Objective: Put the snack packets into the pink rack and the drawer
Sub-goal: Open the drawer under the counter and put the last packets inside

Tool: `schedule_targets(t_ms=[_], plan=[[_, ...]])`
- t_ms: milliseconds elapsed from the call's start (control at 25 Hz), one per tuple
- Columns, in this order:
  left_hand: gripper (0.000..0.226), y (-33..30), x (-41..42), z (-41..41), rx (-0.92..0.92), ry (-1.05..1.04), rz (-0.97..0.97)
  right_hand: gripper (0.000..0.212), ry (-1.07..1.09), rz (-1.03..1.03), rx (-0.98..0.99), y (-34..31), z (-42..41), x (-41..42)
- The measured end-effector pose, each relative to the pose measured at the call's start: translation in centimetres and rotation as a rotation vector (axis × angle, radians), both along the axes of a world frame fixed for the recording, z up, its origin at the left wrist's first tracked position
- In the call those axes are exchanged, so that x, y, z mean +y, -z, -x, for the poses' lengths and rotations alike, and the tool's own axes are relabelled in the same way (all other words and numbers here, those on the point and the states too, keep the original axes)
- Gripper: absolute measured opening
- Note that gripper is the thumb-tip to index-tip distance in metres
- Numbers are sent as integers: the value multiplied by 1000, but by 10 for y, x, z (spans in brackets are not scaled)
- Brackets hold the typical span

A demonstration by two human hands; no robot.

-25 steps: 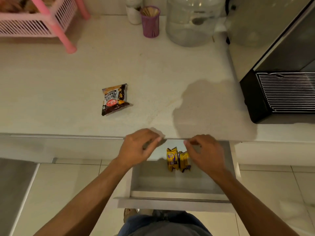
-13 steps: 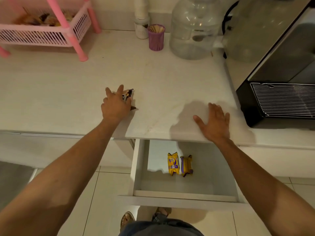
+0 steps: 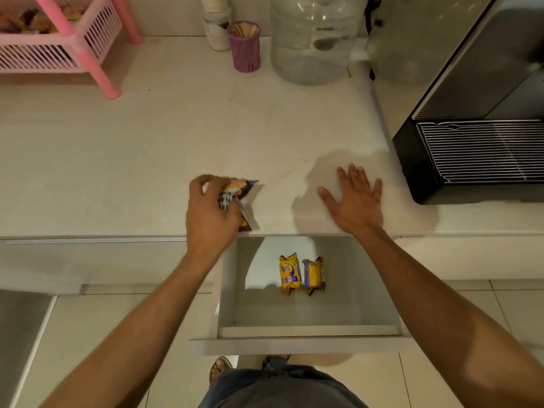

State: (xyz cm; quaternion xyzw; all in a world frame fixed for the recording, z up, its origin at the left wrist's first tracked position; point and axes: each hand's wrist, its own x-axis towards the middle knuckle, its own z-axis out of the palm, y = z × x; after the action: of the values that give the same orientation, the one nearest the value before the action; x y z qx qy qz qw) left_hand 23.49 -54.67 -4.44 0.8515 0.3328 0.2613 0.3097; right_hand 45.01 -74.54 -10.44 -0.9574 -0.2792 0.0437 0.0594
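My left hand [image 3: 210, 214] grips a dark peanut packet [image 3: 243, 198] and holds it just above the counter's front edge, left of the open drawer [image 3: 303, 331]. Two yellow-and-purple snack packets [image 3: 290, 272] [image 3: 314, 274] lie side by side inside the drawer. My right hand [image 3: 356, 198] rests flat on the white counter [image 3: 147, 148], fingers spread, above the drawer. The pink rack [image 3: 59, 42] stands at the far left corner with several packets in its basket.
A purple cup of sticks [image 3: 245, 45], a white bottle [image 3: 216, 28] and a large clear water jug [image 3: 315, 39] stand at the back. A black and steel appliance [image 3: 477, 113] fills the right side. The floor below is tiled.
My left hand has closed on the peanut packet and pulled it from mid-counter toward the front edge by the drawer. My right hand stays flat on the counter.
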Motion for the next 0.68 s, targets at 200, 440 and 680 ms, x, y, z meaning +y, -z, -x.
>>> schedule_targets(t_ms=[200,440,680], plan=[[39,28,-69,51,28,178,-87,82,2,-5,-10,0,0,1],[37,75,-85,63,371,360,-14,83,-4,-20,-12,0,1,-1],[40,119,-78,21,697,241,188,80,-9,-31,-23,0,0,-3]])
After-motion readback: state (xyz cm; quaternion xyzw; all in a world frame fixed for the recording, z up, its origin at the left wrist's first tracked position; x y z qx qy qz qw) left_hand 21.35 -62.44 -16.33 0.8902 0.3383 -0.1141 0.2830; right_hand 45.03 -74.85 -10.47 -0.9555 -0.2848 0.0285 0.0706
